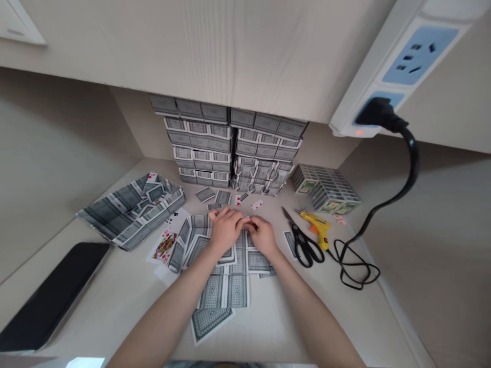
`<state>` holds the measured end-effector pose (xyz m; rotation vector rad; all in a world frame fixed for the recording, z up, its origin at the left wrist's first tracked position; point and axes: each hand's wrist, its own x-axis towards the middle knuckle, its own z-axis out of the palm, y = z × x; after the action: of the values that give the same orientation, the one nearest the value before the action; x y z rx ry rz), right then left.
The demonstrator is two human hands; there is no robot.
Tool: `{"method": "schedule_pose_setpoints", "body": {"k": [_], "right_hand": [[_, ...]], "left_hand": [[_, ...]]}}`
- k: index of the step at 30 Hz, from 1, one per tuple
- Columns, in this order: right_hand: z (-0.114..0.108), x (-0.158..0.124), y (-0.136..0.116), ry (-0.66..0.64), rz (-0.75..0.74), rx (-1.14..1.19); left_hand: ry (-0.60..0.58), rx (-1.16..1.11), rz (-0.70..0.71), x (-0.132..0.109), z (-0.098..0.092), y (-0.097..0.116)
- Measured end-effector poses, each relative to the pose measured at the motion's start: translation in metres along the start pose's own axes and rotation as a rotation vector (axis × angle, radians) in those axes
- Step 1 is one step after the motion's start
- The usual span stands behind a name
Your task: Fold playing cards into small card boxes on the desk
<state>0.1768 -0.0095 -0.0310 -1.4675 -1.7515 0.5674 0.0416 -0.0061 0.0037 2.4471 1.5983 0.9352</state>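
Observation:
My left hand [225, 228] and my right hand [262, 235] meet at the far edge of a piece built from joined playing cards [238, 268], grey patterned backs up. Fingers on both hands are bent and pinched on the cards there; my hands hide the exact spot. At the left, part of this piece stands up as a low folded wall [179, 246]. A loose card [210, 323] lies at its near end. Face-up playing cards [164, 247] lie to the left, partly under the piece.
Stacked card boxes [203, 138] stand against the back wall, with a card tray [134, 237] at left. Black scissors [305, 248] and a yellow glue gun [318, 227] lie right, near clear-wrapped card packs [326, 186]. A black cable [378, 207] hangs from the power strip [406, 66].

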Motion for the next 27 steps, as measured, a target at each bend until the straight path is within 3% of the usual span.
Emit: {"method": "schedule_pose_setpoints", "body": {"k": [3,6,10,13,21,27], "right_hand": [[-0.005,-0.002,-0.001,0.085,0.089,0.253],[-0.016,-0.001,0.001,0.165,0.276,0.642],[-0.031,0.001,0.007,0.112,0.398,1.233],[-0.035,0.001,0.011,0.076,0.409,1.449],[-0.034,0.002,0.013,0.105,0.416,1.462],[-0.029,0.0,0.019,0.275,0.367,1.016]], "left_hand": [[0.004,-0.046,0.004,-0.001,-0.001,-0.005],[0.023,-0.127,0.008,-0.005,-0.002,-0.01],[0.022,-0.223,0.049,-0.009,-0.004,-0.013],[-0.014,-0.187,0.078,-0.009,-0.006,-0.011],[-0.027,-0.125,0.1,-0.009,-0.008,-0.007],[-0.024,-0.101,0.096,-0.009,-0.009,-0.005]]}}
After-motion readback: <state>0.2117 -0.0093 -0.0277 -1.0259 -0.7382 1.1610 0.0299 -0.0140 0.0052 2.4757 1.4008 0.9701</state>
